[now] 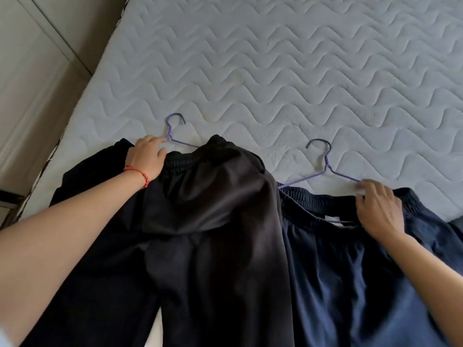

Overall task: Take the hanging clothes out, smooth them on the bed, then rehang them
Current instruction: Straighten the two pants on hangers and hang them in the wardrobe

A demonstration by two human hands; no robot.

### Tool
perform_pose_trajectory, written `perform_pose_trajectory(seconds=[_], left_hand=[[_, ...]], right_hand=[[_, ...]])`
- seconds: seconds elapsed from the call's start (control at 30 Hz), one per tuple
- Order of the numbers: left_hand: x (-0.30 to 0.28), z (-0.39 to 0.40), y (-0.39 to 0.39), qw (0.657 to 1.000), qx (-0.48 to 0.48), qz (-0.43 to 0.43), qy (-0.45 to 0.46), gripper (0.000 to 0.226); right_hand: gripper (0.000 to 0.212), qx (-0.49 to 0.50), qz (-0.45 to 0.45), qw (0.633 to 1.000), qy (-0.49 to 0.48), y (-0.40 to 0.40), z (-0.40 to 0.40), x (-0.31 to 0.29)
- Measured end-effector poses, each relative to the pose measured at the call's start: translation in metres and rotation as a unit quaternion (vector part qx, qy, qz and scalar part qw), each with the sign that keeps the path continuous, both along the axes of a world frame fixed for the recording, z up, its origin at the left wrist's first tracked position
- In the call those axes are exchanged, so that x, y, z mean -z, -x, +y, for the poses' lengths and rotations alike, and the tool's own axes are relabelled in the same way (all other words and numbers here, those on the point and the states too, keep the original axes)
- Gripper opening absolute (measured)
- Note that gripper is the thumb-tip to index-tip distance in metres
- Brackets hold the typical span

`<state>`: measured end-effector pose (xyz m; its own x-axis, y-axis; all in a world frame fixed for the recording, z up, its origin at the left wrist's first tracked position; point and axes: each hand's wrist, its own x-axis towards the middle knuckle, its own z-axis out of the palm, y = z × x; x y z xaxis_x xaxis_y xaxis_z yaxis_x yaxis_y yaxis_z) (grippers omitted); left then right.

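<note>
Two garments lie flat on the quilted bed (275,71), waistbands away from the person, legs running back toward the camera; the black trousers (200,234) sit on the left, and their right edge overlaps the left edge of the navy trousers (350,284); each one is on its own purple hanger, hook pointing up the mattress; the left hand (146,157) is at the neck of the left hanger (172,128), fingers curled over the wire just below the hook, and it looks like a grip, with the heel of the hand on the black waistband; the right hand (375,209) is on the right shoulder of the right hanger (323,169), fingertips pinching where the wire meets the navy waistband, though the tips are blurred and whether they hold wire, cloth or both I cannot tell; here is the relation that matters: each hanger's long axis runs across the bed, parallel to its waistband, and each hand is already on its own side's hanger, no crossing needed; smoothing looks undone, the black cloth is rumpled below the waist; I'd judge the next move is freeing or settling the hangers.
</note>
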<state>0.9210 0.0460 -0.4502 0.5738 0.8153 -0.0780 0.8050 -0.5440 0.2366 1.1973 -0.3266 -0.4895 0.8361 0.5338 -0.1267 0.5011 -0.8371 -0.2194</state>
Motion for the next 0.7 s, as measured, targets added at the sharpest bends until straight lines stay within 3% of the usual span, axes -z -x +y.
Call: perform_pose_trajectory(seconds=[0.17,0.33,0.47,0.7], left_hand=[[0.024,0.025,-0.013,0.999,-0.025,0.032,0.009,0.037],[0.032,0.029,-0.011,0.996,-0.042,0.072,-0.001,0.032],[0.021,0.023,-0.002,0.999,-0.041,0.019,-0.008,0.03],[-0.039,0.001,0.009,0.997,-0.039,-0.068,0.013,0.026]], right_hand=[[0.043,0.063,-0.032,0.992,-0.104,0.004,0.004,0.022],[0.044,0.022,-0.107,0.992,-0.057,-0.001,0.0,0.034],[0.028,0.001,-0.137,0.991,0.0,-0.006,0.001,0.027],[0.026,-0.002,-0.098,0.995,0.021,0.002,-0.007,-0.026]])
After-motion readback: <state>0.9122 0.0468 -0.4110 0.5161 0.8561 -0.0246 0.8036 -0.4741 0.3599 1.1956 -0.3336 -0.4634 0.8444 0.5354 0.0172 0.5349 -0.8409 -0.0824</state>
